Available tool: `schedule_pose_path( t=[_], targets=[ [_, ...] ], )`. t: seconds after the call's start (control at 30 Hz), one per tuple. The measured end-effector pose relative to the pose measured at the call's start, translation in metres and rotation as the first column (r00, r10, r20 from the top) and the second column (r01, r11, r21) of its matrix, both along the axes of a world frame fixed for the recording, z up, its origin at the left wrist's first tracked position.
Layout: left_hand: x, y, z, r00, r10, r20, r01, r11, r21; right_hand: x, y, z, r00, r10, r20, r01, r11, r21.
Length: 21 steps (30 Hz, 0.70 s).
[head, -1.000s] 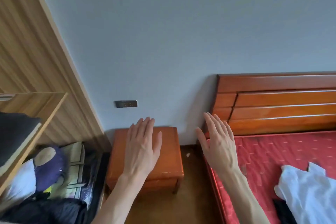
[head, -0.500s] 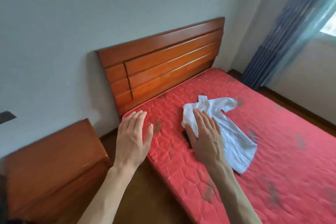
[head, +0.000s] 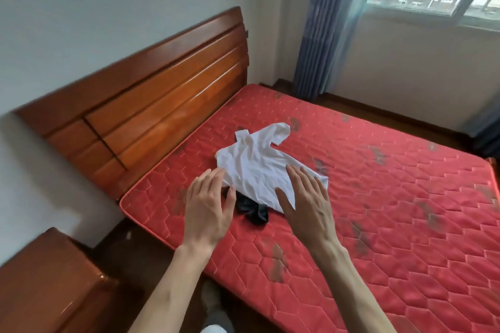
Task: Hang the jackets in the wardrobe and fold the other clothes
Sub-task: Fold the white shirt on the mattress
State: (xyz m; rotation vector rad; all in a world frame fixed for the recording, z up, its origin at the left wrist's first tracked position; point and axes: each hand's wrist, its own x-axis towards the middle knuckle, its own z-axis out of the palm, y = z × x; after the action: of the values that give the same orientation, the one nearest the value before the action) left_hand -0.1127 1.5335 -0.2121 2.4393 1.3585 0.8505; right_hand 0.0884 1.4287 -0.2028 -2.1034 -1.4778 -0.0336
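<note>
— Where are the clothes?
— Mid-frame on the red mattress (head: 378,197): white shirt (head: 257,167) over a black garment (head: 253,211). My left hand (head: 208,208) and right hand (head: 305,205) hover spread, empty.
— Then?
— Flatten the shirt first, I'd say.

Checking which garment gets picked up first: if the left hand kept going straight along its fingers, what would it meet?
Most likely the near edge of the white shirt; the left hand points there, though depth is unclear.
</note>
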Motion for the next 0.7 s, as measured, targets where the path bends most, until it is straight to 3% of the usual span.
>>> schedule_pose_path(
  t=[0.2, 0.7],
  targets=[
    [0.031, 0.071, -0.024, 1.0, -0.016, -0.023, 0.015, 0.999, -0.031, 0.026, 0.057, -0.026, 0.997, -0.048, -0.064, 0.046, 0.998, -0.03],
    [0.101, 0.315, -0.119, 0.995, -0.043, -0.089, 0.022, 0.974, -0.227, 0.093, 0.291, -0.104, 0.983, -0.144, -0.112, 0.116, 0.966, -0.23]
  ],
)
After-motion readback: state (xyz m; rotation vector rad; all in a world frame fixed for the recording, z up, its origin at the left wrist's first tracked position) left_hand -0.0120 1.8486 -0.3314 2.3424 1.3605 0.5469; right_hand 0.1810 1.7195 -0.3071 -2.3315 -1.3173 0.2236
